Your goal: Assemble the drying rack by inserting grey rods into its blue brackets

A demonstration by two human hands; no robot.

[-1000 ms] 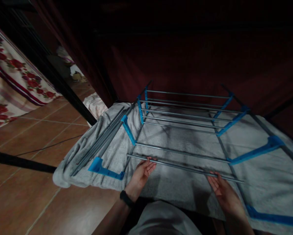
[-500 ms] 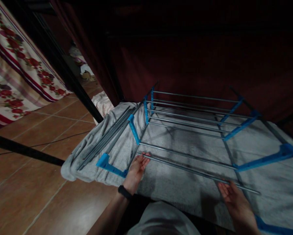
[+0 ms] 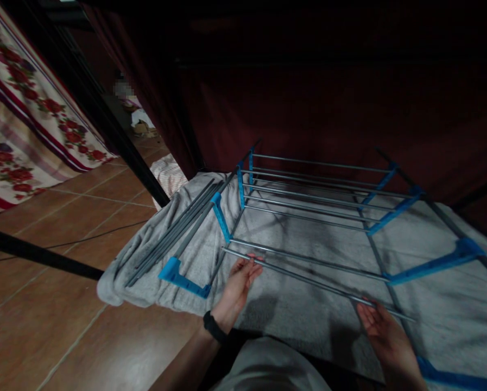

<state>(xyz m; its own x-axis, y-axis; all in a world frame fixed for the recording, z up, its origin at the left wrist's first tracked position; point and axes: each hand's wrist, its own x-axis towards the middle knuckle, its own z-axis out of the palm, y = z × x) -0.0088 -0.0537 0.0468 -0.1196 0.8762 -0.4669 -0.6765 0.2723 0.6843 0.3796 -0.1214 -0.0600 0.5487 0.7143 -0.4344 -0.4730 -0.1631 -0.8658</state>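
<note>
A loose grey metal rod [image 3: 308,280] is held between my two hands, slanting down to the right above a grey blanket. My left hand [image 3: 243,279] has its fingers closed on the rod near its left end. Toward the other end, my right hand [image 3: 379,326] grips it between thumb and fingers. Just beyond lies a partly assembled rack [image 3: 308,259] of metal tubes with blue plastic brackets. One blue bracket [image 3: 186,282] sits left of my left hand; another blue bracket [image 3: 450,376] shows at the lower right, below my right hand.
Several loose grey tubes [image 3: 174,233] lie bundled on the grey blanket [image 3: 145,288] at the left. A black metal bed frame post [image 3: 125,146] crosses on the left. Beyond are a tiled floor [image 3: 76,309], a dark cable [image 3: 88,236], a floral curtain [image 3: 48,103] and a dark red curtain [image 3: 308,108].
The rod has shifted left, its left end now further past my left hand. My left hand has moved slightly right along it. The view has turned a little.
</note>
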